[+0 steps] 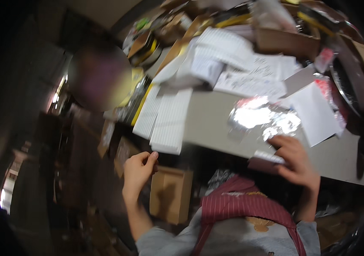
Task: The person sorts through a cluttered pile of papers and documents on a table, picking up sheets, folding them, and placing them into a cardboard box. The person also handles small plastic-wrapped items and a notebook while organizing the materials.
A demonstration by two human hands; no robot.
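My left hand (138, 170) is off the table's front left corner, fingers curled and thumb pressed against them; anything between them is too small to make out. My right hand (295, 164) is at the table's front edge. Its thumb and fingers are around the right end of a small flat block (266, 163), white on top and dull brown on its front side; blur hides its exact kind. Just beyond that hand lies shiny clear plastic wrap (254, 117) with some red on it. White paper sheets (316, 113) lie to its right.
Striped white paper strips (171, 123) hang over the table's left edge, and written sheets (250, 83) lie behind. Cardboard boxes (286, 40) crowd the back of the grey table (209, 117). An open cardboard box (171, 194) stands below my left hand. Another person (99, 79), blurred, is at the left.
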